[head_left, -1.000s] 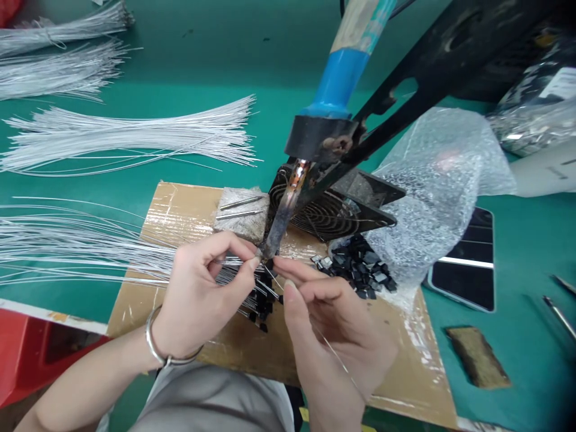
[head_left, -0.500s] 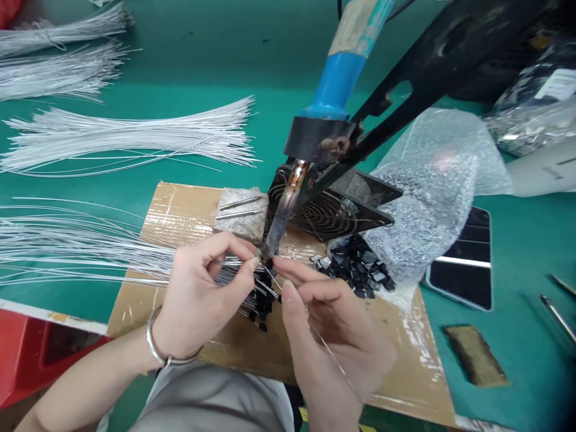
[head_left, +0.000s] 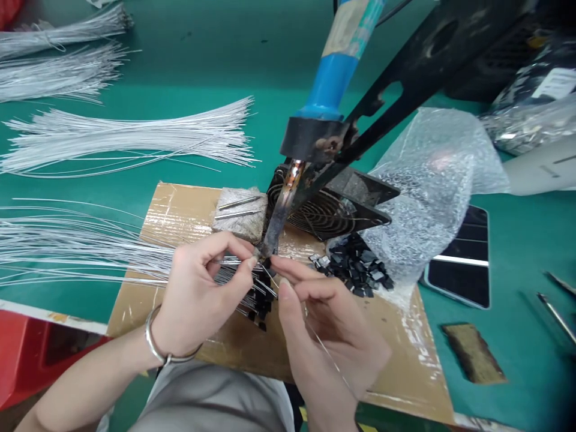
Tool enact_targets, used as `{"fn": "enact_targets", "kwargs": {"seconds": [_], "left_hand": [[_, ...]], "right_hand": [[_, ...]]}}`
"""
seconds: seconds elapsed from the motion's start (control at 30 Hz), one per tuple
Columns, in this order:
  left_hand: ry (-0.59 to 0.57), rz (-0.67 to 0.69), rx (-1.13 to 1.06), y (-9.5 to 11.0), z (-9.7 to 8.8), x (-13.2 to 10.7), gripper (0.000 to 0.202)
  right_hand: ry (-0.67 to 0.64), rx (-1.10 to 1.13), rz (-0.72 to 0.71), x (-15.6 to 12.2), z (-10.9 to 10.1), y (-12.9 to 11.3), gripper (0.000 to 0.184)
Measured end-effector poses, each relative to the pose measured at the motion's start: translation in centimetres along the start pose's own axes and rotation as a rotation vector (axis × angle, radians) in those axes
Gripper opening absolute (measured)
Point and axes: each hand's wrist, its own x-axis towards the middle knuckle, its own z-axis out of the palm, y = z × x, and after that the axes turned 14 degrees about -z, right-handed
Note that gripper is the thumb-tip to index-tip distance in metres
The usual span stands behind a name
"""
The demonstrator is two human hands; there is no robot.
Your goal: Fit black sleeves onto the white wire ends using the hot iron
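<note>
Left hand [head_left: 202, 294], silver bracelet [head_left: 155, 347] on its wrist, has thumb and forefinger pinched on the end of a thin white wire [head_left: 227, 261], at the iron's tip. Right hand [head_left: 326, 324] is also pinched closed, on a fine silvery strand [head_left: 321, 348] that trails back over its palm; fingertips almost meet the left's. Between them sits the burnt dark tip of a blue-handled soldering iron [head_left: 330, 84], slanted down and clamped in a black metal stand [head_left: 396, 90]. Under the hands are short wires with black ends [head_left: 258, 300] on a taped brown cardboard sheet [head_left: 180, 210]. Just beyond: grey block with two metal pins [head_left: 238, 213], black grille fan [head_left: 324, 210], pile of small black chips [head_left: 355, 273] by a clear bubble-wrap bag [head_left: 432, 174]. White wire bundles [head_left: 126, 135] far left, dark phone [head_left: 463, 264] right, on green table mat [head_left: 517, 372].
</note>
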Motion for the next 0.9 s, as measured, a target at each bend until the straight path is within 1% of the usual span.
{"fn": "enact_targets", "kwargs": {"seconds": [0.1,0.27,0.53,0.7,0.9], "left_hand": [[0.006,0.0,0.014,-0.08,0.06,0.08,0.012],[0.002,-0.008,0.001,0.06,0.1,0.23,0.011],[0.0,-0.016,-0.016,0.28,0.03,0.03,0.01],[0.002,-0.016,0.005,0.03,0.07,0.18,0.011],[0.001,-0.019,0.029,-0.13,0.02,0.08,0.011]], "right_hand": [[-0.002,0.032,0.021,-0.11,0.05,0.12,0.019],[0.005,0.058,0.016,-0.11,0.14,0.08,0.019],[0.017,0.055,0.034,0.02,0.22,-0.14,0.019],[0.003,0.072,0.039,-0.08,0.19,0.11,0.019],[0.02,0.056,0.038,-0.05,0.18,-0.05,0.019]]}}
